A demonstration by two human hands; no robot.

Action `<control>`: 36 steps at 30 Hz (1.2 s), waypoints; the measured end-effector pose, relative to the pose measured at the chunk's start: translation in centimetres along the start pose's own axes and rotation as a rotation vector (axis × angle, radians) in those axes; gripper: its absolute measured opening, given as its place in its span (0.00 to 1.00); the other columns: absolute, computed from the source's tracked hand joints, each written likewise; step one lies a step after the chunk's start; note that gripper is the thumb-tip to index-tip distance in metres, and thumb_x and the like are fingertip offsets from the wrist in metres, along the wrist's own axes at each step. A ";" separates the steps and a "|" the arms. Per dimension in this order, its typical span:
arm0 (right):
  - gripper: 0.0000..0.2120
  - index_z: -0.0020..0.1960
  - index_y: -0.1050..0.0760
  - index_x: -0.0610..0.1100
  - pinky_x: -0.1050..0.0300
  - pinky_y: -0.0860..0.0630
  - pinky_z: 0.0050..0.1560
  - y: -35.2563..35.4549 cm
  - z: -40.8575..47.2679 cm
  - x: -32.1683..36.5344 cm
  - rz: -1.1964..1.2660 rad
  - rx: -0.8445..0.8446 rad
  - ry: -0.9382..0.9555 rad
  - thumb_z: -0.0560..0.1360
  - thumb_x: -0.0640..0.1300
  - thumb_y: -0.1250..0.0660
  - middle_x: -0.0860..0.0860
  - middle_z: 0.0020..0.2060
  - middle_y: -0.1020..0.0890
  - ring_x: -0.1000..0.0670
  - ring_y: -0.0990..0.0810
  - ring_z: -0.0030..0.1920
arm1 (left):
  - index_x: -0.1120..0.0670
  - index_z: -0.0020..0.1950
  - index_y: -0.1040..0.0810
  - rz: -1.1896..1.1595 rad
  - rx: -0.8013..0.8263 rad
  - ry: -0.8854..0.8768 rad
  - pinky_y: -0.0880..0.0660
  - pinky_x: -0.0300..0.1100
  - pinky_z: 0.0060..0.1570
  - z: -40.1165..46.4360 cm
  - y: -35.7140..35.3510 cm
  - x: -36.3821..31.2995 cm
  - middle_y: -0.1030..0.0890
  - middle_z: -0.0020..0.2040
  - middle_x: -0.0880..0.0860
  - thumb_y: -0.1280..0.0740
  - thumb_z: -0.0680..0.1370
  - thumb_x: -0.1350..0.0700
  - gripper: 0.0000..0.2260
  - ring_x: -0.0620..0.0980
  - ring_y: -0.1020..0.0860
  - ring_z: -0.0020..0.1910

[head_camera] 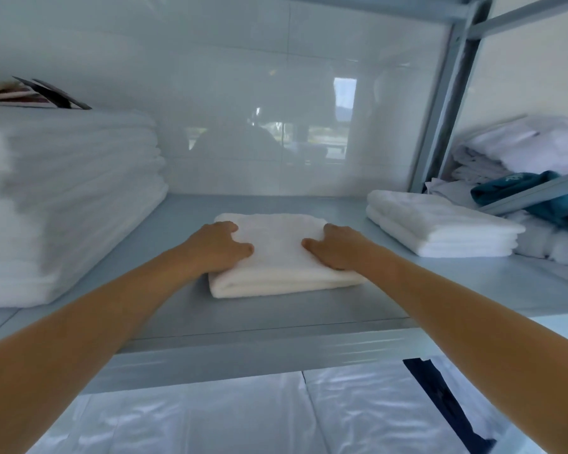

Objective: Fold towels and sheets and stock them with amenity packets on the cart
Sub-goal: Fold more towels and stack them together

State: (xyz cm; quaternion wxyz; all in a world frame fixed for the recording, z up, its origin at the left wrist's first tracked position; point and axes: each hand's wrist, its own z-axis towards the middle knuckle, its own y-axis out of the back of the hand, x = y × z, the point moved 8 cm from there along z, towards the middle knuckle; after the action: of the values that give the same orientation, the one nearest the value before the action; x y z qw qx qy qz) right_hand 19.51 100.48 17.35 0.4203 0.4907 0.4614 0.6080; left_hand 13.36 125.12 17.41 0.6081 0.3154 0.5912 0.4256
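Item: folded white towel (281,257), lying flat on the grey metal shelf (269,314), held between my two hands. My left hand (218,247) grips its left edge, fingers curled over the top; my right hand (336,247) grips its right edge the same way. Left of my left hand: tall stack of white linens (69,204). Right of my right hand: two folded white towels (440,224), stacked. Beyond those: loose white linens and a teal cloth (518,188).
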 end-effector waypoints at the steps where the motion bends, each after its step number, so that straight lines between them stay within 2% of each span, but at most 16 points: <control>1: 0.36 0.75 0.33 0.42 0.50 0.29 0.55 0.1 0.2 0.0 0.049 0.014 -0.003 0.79 0.67 0.41 0.43 0.68 0.24 0.41 0.23 0.63 | 0.51 0.79 0.34 -0.028 -0.008 0.018 0.36 0.44 0.70 0.1 0.0 -0.2 0.34 0.79 0.54 0.32 0.78 0.40 0.32 0.55 0.34 0.76; 4: 0.35 0.73 0.32 0.42 0.54 0.31 0.53 0.5 1.1 -1.0 0.254 0.039 0.004 0.75 0.62 0.30 0.45 0.67 0.24 0.45 0.24 0.60 | 0.53 0.77 0.30 -0.108 -0.074 0.050 0.35 0.43 0.70 0.2 0.3 -0.9 0.31 0.77 0.55 0.28 0.77 0.47 0.30 0.55 0.31 0.74; 6: 0.35 0.73 0.32 0.43 0.55 0.31 0.55 1.0 1.8 -2.0 0.322 0.027 0.039 0.74 0.59 0.26 0.46 0.69 0.26 0.45 0.25 0.63 | 0.54 0.77 0.30 -0.122 -0.124 0.039 0.35 0.42 0.70 0.1 0.4 -1.8 0.31 0.78 0.55 0.28 0.78 0.51 0.29 0.55 0.31 0.74; 8: 0.35 0.74 0.33 0.45 0.57 0.34 0.58 1.9 2.4 -2.9 0.336 -0.018 0.099 0.74 0.57 0.25 0.46 0.72 0.28 0.45 0.27 0.68 | 0.53 0.78 0.31 -0.148 -0.180 0.018 0.35 0.40 0.68 0.0 0.3 -3.5 0.32 0.78 0.56 0.29 0.79 0.53 0.28 0.55 0.31 0.74; 10: 0.34 0.75 0.32 0.46 0.59 0.36 0.57 3.4 2.9 -3.9 0.342 -0.083 0.160 0.73 0.55 0.24 0.47 0.72 0.27 0.45 0.27 0.69 | 0.52 0.79 0.32 -0.172 -0.238 0.004 0.35 0.40 0.67 0.1 0.3 -5.6 0.33 0.78 0.56 0.30 0.80 0.53 0.27 0.55 0.31 0.74; 13: 0.34 0.74 0.31 0.47 0.62 0.36 0.56 6.9 3.4 -6.6 0.392 -0.163 0.233 0.73 0.54 0.24 0.47 0.69 0.25 0.47 0.25 0.66 | 0.51 0.79 0.32 -0.195 -0.303 -0.016 0.37 0.40 0.68 0.8 0.4 -9.6 0.34 0.79 0.55 0.31 0.80 0.53 0.27 0.55 0.32 0.75; 17: 0.33 0.75 0.32 0.49 0.60 0.34 0.56 12.5 4.3 -11.9 0.437 -0.238 0.276 0.74 0.54 0.24 0.48 0.70 0.26 0.48 0.25 0.62 | 0.52 0.78 0.31 -0.240 -0.381 -0.056 0.37 0.36 0.61 2.3 0.8 -15.8 0.31 0.77 0.54 0.29 0.79 0.53 0.27 0.54 0.29 0.72; 21: 0.33 0.75 0.31 0.49 0.59 0.33 0.55 17.0 5.4 -18.9 0.451 -0.311 0.262 0.74 0.53 0.24 0.49 0.68 0.26 0.51 0.27 0.57 | 0.53 0.78 0.30 -0.282 -0.411 -0.112 0.34 0.37 0.63 4.5 -0.4 -23.5 0.30 0.76 0.54 0.29 0.79 0.54 0.27 0.54 0.28 0.72; 22: 0.33 0.75 0.31 0.49 0.61 0.31 0.53 17.8 5.8 -20.8 0.450 -0.328 0.253 0.74 0.53 0.24 0.49 0.66 0.25 0.51 0.26 0.55 | 0.53 0.78 0.31 -0.295 -0.404 -0.120 0.34 0.37 0.63 5.1 -1.1 -25.4 0.30 0.77 0.54 0.30 0.79 0.54 0.27 0.54 0.29 0.72; 25: 0.32 0.74 0.30 0.50 0.69 0.32 0.38 19.6 7.0 -25.9 0.438 -0.356 0.216 0.73 0.53 0.24 0.52 0.59 0.24 0.56 0.24 0.44 | 0.55 0.78 0.31 -0.303 -0.379 -0.139 0.34 0.38 0.65 7.2 -3.2 -30.3 0.31 0.77 0.55 0.30 0.79 0.55 0.27 0.54 0.30 0.74; 26: 0.32 0.74 0.30 0.49 0.68 0.32 0.37 20.0 7.5 -27.3 0.435 -0.357 0.201 0.73 0.53 0.23 0.51 0.58 0.23 0.57 0.24 0.42 | 0.56 0.78 0.31 -0.301 -0.370 -0.144 0.34 0.38 0.66 7.9 -3.8 -31.7 0.31 0.77 0.55 0.30 0.79 0.56 0.27 0.54 0.30 0.74; 28: 0.33 0.74 0.30 0.48 0.68 0.33 0.38 20.6 8.3 -29.7 0.436 -0.356 0.175 0.73 0.53 0.23 0.49 0.62 0.23 0.54 0.24 0.45 | 0.56 0.78 0.32 -0.308 -0.348 -0.141 0.34 0.38 0.65 9.2 -4.9 -33.9 0.31 0.77 0.56 0.31 0.79 0.56 0.28 0.54 0.30 0.74; 30: 0.34 0.75 0.30 0.47 0.68 0.32 0.42 21.0 9.0 -31.5 0.438 -0.359 0.148 0.73 0.52 0.23 0.49 0.66 0.24 0.50 0.24 0.53 | 0.56 0.78 0.32 -0.318 -0.330 -0.130 0.33 0.38 0.66 10.4 -5.9 -35.5 0.31 0.77 0.56 0.30 0.79 0.55 0.28 0.54 0.29 0.73; 32: 0.33 0.75 0.30 0.46 0.61 0.31 0.50 21.4 9.5 -32.8 0.428 -0.373 0.125 0.73 0.52 0.23 0.48 0.67 0.23 0.48 0.23 0.59 | 0.56 0.78 0.32 -0.324 -0.316 -0.124 0.33 0.36 0.62 11.6 -6.8 -36.7 0.30 0.76 0.56 0.30 0.79 0.56 0.28 0.55 0.28 0.72; 36: 0.34 0.75 0.31 0.44 0.58 0.31 0.54 21.5 10.3 -34.5 0.398 -0.359 0.067 0.74 0.50 0.23 0.45 0.67 0.23 0.43 0.23 0.64 | 0.58 0.78 0.32 -0.330 -0.280 -0.112 0.35 0.35 0.58 13.7 -8.3 -38.3 0.30 0.76 0.58 0.31 0.79 0.56 0.28 0.56 0.28 0.72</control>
State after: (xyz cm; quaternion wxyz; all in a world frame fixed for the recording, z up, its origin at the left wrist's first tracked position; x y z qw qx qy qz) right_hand 34.14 64.03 31.99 0.3571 0.4691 0.2541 0.7667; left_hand 30.48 88.99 28.73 0.7393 0.1503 0.5352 0.3799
